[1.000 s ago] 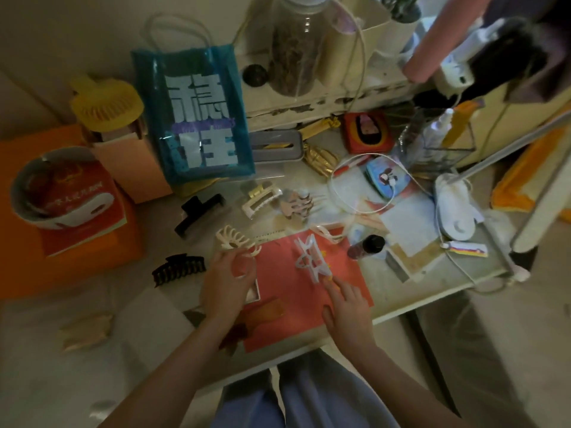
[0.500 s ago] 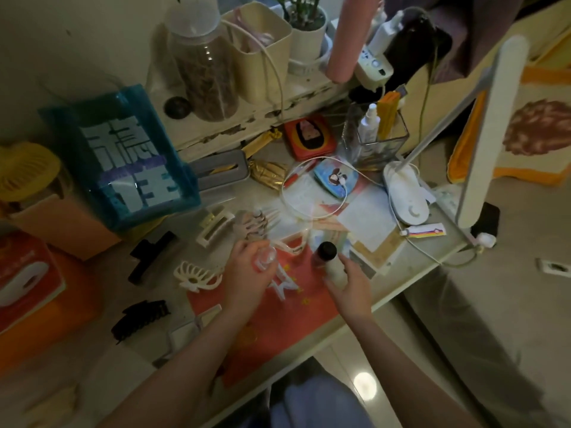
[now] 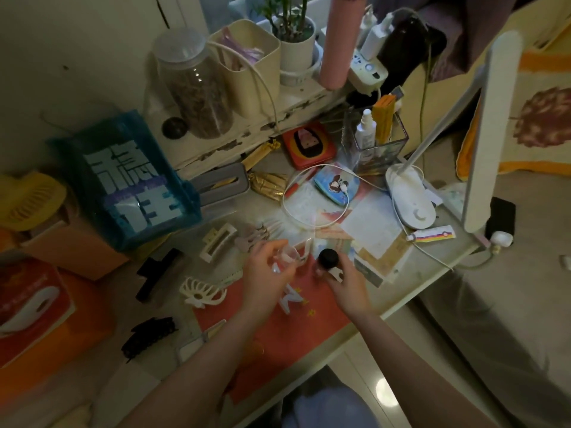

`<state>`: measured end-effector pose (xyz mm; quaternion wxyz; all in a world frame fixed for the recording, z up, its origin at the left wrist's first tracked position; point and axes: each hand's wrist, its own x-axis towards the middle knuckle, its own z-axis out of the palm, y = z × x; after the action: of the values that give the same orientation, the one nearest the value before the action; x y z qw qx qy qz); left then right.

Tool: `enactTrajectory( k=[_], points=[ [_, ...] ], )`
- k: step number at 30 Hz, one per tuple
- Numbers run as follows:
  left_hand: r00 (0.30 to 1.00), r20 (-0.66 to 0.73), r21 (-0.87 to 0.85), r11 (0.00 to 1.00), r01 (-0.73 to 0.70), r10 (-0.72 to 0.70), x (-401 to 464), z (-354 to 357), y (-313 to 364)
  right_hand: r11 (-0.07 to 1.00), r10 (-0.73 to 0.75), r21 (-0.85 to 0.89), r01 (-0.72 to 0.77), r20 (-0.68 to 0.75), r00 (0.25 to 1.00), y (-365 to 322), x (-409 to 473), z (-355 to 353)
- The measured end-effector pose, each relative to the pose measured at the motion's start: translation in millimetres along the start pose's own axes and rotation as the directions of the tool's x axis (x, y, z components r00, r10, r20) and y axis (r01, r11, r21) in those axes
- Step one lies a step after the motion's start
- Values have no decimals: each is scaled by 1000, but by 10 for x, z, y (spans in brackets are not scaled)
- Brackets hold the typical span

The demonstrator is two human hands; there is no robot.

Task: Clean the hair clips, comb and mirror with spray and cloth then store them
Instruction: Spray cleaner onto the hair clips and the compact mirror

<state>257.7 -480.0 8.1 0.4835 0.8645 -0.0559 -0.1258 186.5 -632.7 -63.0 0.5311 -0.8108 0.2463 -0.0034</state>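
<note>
**Both hands at the spray bottle over a cluttered desk**

Head view, looking down. The right hand [image 3: 346,281] has its fingers curled round a small spray bottle [image 3: 329,265] with a black top, held just above the red mat [image 3: 278,335] near the desk's front edge. The left hand [image 3: 265,273] pinches a small clear cap [image 3: 289,254] between thumb and fingertips, just left of the bottle's top and apart from it. Beneath the left hand, on the mat, lies a white star-shaped clip [image 3: 292,299], partly hidden. Further hair clips lie on the desk [image 3: 432,273] to the left: a cream fan-shaped claw clip [image 3: 200,293] at the mat's left edge, a cream rectangular clip [image 3: 216,242] behind it, a pale mauve claw clip [image 3: 256,234] just beyond the left hand, a black claw clip [image 3: 157,273] further left, and a second black claw clip [image 3: 150,335] nearer the front. Comb, mirror and cloth cannot be told apart from the clutter in this dim light. At rear left stands a blue bag [image 3: 129,180] with white characters; at right a white desk lamp [image 3: 411,199] with its base on the desk and a white cable [image 3: 290,186] looped beside it; a clear square holder [image 3: 375,140] with bottles stands behind the lamp base
</note>
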Motion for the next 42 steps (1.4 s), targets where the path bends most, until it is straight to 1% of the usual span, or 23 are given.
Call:
enactTrajectory(
  k=[4,8,13,17,22,24,27,31,39,42],
  points=[
    [1000,-11,-54,998,-13,13,47,-115,98,989,-141,-35,142,31,990,-171,-13,-33],
    [1000,-11,-169,985,-30,28,88,-280,287,971,-234,-29,238,87,968,-340,-25,-28],
    [988,-17,-174,973,-153,153,131,-560,596,938,-331,-81,336,71,941,-688,-42,-51],
    [975,-31,-178,959,-221,219,181,-796,785,900,-425,-76,429,57,903,-998,-100,-112],
    [961,-18,-186,943,-275,277,176,-1044,1013,873,-488,6,488,38,872,-1357,-166,-156],
    [961,-10,-217,937,-272,277,152,-1134,1117,863,-505,55,503,36,862,-1472,-184,-175],
    [958,3,-287,918,-274,287,108,-1266,1263,847,-531,75,527,41,847,-1616,-229,-201],
    [948,6,-325,898,-298,317,54,-1390,1419,829,-554,115,548,31,832,-1808,-278,-232],
    [933,14,-304,891,-338,359,3,-1559,1627,784,-596,210,583,-4,803,-2126,-371,-275],
    [933,15,-314,888,-337,360,-2,-1614,1674,773,-613,202,601,-5,790,-2203,-401,-291]
  ],
)
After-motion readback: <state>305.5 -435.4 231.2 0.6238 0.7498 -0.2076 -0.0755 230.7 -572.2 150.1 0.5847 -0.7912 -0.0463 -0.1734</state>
